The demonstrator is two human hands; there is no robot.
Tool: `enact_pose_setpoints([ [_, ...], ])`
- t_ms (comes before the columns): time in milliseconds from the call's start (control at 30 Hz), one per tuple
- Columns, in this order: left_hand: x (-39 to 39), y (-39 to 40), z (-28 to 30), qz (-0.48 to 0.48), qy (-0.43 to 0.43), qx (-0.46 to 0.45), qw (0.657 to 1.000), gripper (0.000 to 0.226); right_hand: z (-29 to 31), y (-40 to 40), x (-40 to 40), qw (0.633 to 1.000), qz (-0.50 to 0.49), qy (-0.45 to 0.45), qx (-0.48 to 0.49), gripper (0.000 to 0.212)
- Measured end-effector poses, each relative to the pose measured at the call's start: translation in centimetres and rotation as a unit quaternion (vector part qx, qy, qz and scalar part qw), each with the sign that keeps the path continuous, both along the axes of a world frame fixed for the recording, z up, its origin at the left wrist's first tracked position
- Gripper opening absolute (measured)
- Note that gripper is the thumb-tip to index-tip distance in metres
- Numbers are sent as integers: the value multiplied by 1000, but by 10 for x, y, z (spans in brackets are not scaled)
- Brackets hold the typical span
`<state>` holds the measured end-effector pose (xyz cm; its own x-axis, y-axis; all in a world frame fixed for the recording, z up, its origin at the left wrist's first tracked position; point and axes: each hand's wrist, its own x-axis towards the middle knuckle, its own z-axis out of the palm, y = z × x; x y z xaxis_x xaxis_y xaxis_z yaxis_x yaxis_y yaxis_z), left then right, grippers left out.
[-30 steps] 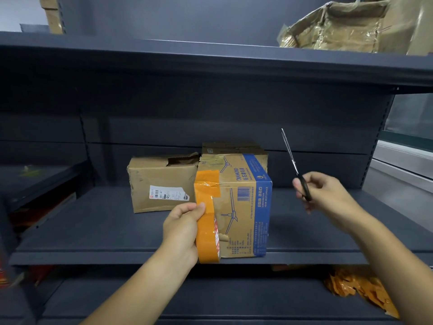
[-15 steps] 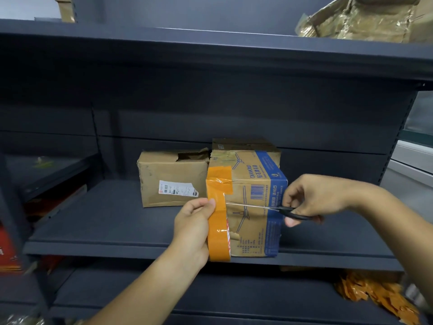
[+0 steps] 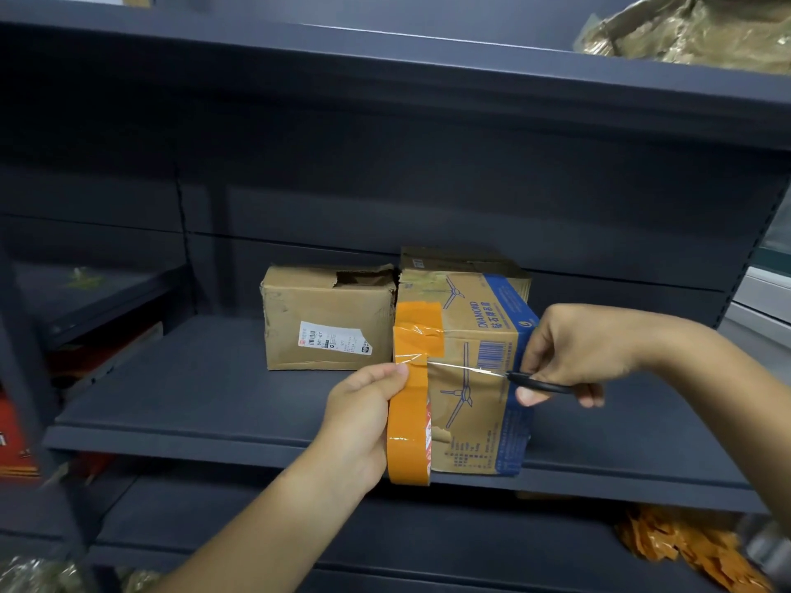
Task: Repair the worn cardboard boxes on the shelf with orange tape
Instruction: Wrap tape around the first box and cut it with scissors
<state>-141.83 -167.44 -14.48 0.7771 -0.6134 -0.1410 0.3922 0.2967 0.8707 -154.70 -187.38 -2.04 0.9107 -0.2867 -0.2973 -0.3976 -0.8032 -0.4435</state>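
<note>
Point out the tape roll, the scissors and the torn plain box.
tape roll (image 3: 406, 438), head view, orange outer face.
scissors (image 3: 543, 385), head view, black handle.
torn plain box (image 3: 329, 331), head view, front face.

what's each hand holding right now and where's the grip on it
The left hand grips the orange tape roll by its outer band, thumb on the upper edge. The right hand holds the scissors by the black handles.
</note>
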Motion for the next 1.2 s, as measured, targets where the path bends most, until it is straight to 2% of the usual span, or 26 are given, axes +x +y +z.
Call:
enact_pose_setpoints([
  [400, 4, 2, -4, 20, 12, -14, 1000, 13, 3, 9, 8, 1000, 9, 9, 10, 40],
  [733, 8, 8, -7, -2, -7, 5, 1000, 16, 9, 21, 5, 999, -2, 36, 10, 32],
  [1100, 17, 12, -13, -26, -13, -1, 1000, 20, 4, 39, 17, 1000, 6, 18, -3, 30],
  [1200, 19, 12, -14, -33, -19, 2, 999, 22, 0, 40, 16, 1000, 5, 3, 6, 36],
])
